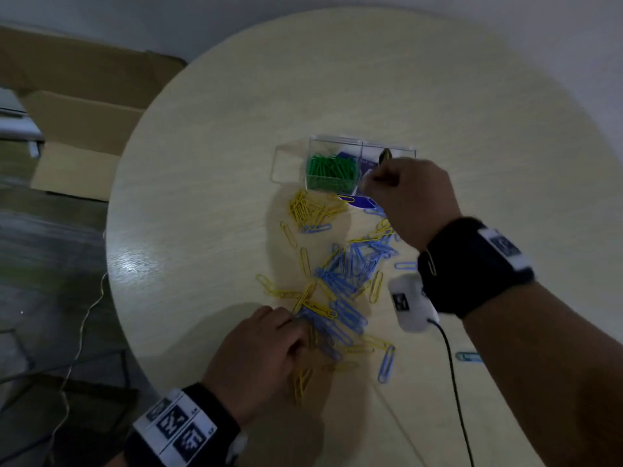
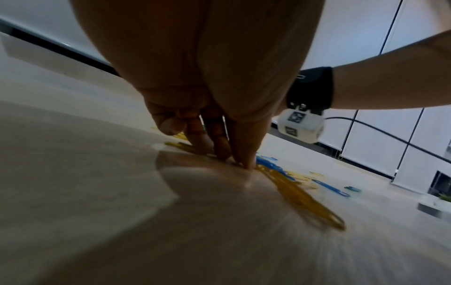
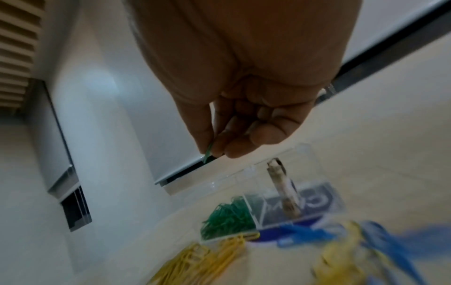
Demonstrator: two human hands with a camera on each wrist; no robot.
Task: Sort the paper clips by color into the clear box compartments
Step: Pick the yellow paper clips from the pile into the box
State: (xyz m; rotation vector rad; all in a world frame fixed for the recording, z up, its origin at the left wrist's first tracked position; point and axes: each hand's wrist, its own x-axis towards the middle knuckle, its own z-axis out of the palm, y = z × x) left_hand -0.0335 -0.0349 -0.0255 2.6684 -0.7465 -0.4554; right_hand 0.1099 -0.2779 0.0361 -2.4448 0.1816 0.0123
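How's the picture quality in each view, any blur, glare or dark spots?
Head view: dim, with glare on the table edge. Left wrist view: left hand casts a broad shadow, and the near tabletop smears. Right wrist view: the blue paper clips and yellow paper clips below are motion-blurred.

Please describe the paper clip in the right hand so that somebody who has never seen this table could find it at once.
Start at the clear box on the round table; the right hand hovers just above its near edge. A single green paper clip pokes down from between its thumb and fingertips. It is the only green clip held in the air: the other green clips lie in the box's left compartment.
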